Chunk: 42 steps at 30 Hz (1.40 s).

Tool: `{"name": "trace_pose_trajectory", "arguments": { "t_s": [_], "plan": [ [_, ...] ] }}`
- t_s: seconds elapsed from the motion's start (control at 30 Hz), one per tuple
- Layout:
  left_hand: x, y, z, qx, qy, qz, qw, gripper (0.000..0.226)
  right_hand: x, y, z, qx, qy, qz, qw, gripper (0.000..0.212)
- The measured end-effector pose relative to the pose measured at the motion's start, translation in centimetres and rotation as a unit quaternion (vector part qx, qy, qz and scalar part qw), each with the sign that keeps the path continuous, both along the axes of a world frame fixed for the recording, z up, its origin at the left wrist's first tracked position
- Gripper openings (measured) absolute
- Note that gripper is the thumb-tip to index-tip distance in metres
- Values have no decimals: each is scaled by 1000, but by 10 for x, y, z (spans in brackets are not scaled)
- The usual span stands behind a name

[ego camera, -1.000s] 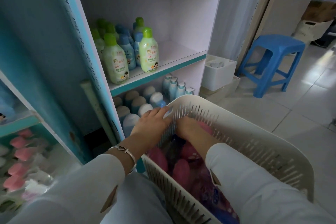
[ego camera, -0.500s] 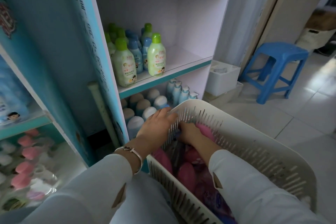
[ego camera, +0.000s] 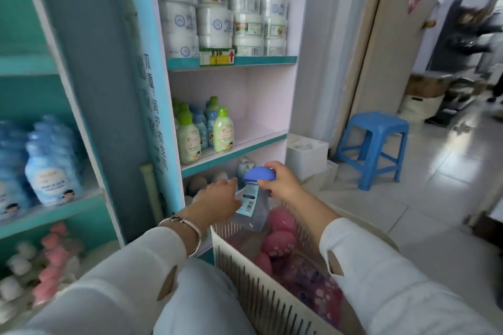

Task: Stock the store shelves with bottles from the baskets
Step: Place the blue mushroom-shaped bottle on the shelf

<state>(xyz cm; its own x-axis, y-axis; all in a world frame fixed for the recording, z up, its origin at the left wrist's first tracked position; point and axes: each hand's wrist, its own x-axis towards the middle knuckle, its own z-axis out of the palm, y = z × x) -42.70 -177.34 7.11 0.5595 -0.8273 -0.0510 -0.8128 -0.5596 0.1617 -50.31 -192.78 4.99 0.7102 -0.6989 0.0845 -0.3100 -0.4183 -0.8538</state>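
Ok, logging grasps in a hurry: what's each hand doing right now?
Left hand: open, fingers straight beside the blue-capped bottle.
Right hand: grips that bottle just under its cap.

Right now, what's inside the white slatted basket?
Pink-capped bottles lie inside the basket, over purple patterned items. The right hand grips a blue-capped bottle at its far end. The basket's floor and near right corner are covered by the bottles and the right sleeve.
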Motion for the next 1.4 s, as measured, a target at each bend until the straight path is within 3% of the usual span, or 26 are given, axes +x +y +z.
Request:
{"name": "trace_pose_trajectory", "arguments": {
  "t_s": [0.2, 0.33, 0.53, 0.7, 0.87, 0.93, 1.03, 1.23, 1.4],
  "plan": [
    [-22, 14, 35, -65, 61, 0, 996, 70, -17, 36, 54, 53, -111, 16, 992, 50],
    [-37, 25, 52, -111, 90, 41, 989, 110, -23, 63, 89, 68, -161, 27, 984, 49],
    [-33, 59, 91, -227, 90, 111, 963, 102, -12, 104, 138, 58, -200, 80, 975, 56],
    [-10, 114, 140, -440, 199, 138, 865, 89, 17, 148, 181, 198, -276, 157, 928, 32],
    [9, 173, 181, -548, 260, 105, 788, 74, 68, 204, 199, 208, -220, 293, 907, 25],
    [19, 197, 195, -577, 249, 94, 772, 58, 85, 226, 215, 231, -231, 344, 881, 24],
    [37, 232, 216, -589, 202, 85, 778, 44, 111, 246, 239, 224, -224, 405, 858, 24],
    [94, 278, 247, -596, 78, 115, 791, 36, 162, 282, 287, 162, -184, 418, 875, 6],
    [148, 286, 269, -557, -95, 169, 808, 33, 218, 304, 313, 167, -210, 372, 889, 17]
  ]
}}
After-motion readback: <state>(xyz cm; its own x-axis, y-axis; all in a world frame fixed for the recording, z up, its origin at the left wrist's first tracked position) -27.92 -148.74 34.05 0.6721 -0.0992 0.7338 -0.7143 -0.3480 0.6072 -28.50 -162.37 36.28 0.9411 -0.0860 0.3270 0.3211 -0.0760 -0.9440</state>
